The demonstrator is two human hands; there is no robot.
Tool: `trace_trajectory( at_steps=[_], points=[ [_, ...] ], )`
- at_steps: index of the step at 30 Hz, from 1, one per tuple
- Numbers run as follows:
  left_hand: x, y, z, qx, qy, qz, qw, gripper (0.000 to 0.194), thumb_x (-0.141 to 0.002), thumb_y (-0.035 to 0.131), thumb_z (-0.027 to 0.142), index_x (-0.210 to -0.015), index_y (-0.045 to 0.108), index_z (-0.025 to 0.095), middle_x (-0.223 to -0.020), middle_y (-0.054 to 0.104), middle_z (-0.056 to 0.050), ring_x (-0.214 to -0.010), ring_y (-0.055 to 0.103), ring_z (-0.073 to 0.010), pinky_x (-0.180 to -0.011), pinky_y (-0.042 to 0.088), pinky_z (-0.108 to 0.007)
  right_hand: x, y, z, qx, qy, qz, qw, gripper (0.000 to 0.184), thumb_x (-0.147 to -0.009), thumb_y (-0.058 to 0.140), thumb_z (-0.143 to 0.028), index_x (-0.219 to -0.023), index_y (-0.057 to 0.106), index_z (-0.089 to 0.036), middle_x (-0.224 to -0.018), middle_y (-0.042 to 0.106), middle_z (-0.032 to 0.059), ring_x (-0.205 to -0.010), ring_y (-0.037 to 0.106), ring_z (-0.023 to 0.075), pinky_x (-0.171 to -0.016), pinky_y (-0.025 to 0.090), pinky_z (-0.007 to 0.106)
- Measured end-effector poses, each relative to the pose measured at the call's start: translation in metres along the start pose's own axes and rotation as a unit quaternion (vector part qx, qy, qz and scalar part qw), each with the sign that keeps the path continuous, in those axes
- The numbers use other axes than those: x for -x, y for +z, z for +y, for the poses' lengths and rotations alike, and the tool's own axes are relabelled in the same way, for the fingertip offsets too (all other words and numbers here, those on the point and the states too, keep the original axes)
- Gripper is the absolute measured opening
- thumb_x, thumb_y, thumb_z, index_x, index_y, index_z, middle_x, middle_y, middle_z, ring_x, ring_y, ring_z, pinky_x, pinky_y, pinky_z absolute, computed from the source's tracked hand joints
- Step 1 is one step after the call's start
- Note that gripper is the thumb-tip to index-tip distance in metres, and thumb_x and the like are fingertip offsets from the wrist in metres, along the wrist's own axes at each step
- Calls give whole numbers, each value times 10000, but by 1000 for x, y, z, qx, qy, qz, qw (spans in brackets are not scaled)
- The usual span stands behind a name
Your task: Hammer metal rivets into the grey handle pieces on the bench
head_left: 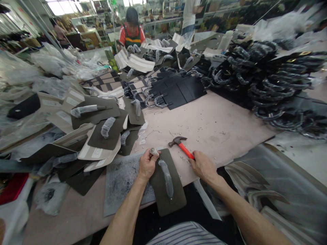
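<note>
My left hand (147,166) is closed around a short pale cylindrical tool (153,151), its round metal end facing up. Beneath and beside that hand lies an olive bag panel (177,195), with a plastic-wrapped handle (167,178) attached. The panel overlaps a scuffed grey slab (119,183) and sticks out past the table's near edge. Gripped low on its red handle, a claw hammer (186,150) is in my right hand (205,166). The hammer's head points up and left over the table, apart from the panel.
Olive panels (107,136) with wrapped handles are heaped at left. Black panels (181,86) lie at the back, and black handled pieces (270,85) are stacked at right. Tiny metal bits dot the table (217,126). A co-worker (132,30) is across the table.
</note>
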State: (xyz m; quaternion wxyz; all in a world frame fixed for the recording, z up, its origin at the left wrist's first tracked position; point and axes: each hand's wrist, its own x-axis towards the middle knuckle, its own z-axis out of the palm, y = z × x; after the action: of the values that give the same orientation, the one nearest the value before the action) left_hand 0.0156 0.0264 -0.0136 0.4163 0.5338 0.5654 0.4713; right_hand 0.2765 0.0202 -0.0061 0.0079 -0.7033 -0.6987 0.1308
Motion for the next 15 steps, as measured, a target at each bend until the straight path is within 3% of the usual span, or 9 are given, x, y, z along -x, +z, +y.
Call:
trace_trajectory(
  at_steps=[3,4,7,9,11,12,15],
  points=[
    [0,1,1,-18,8,-2,1000,133,-845,624,269,-931,682,185,-899,746,-39,-823,684,-172,-750,516,-251,-4,-8,-3,-153,35,-61,986,103,-908,526,-270,-933,523,-170,-833,573,50,-745,559,182,-647,377,273],
    [-1,1,1,-27,13,-1,1000,125,-841,623,257,-926,684,188,-890,746,-35,-815,683,-172,-745,515,-251,-5,-12,-6,-244,59,-105,962,84,-889,533,-260,-895,508,-180,-784,551,24,-696,540,162,-612,374,257],
    [-2,2,2,-49,30,-14,998,108,-829,612,220,-905,685,197,-859,743,-22,-794,678,-172,-737,513,-254,-5,-24,-20,-466,108,-240,845,83,-853,500,-264,-828,449,-204,-687,484,-34,-533,455,109,-499,366,226],
    [-2,3,3,-61,36,-29,997,105,-824,604,198,-892,684,199,-843,738,-14,-779,675,-169,-730,509,-252,-1,-35,-33,-513,113,-270,807,81,-864,445,-291,-841,416,-219,-663,449,-59,-454,386,90,-443,350,219],
    [-1,3,3,-73,44,-36,996,108,-826,596,189,-890,683,199,-843,736,-13,-785,675,-170,-736,504,-253,6,-48,-45,-521,95,-230,816,132,-902,394,-355,-847,387,-235,-640,416,-75,-417,340,86,-412,315,215],
    [0,3,3,-79,50,-34,995,111,-828,594,189,-893,682,200,-850,737,-15,-798,677,-173,-746,503,-256,11,-55,-49,-513,69,-187,835,179,-924,368,-396,-835,376,-241,-628,411,-75,-419,345,90,-417,306,217],
    [4,4,0,-97,68,-27,993,122,-848,578,204,-912,682,208,-871,738,-22,-819,677,-179,-764,498,-265,25,-72,-53,-378,-64,-18,923,286,-963,337,-466,-798,387,-238,-602,452,-45,-488,419,119,-489,305,246]
  ],
)
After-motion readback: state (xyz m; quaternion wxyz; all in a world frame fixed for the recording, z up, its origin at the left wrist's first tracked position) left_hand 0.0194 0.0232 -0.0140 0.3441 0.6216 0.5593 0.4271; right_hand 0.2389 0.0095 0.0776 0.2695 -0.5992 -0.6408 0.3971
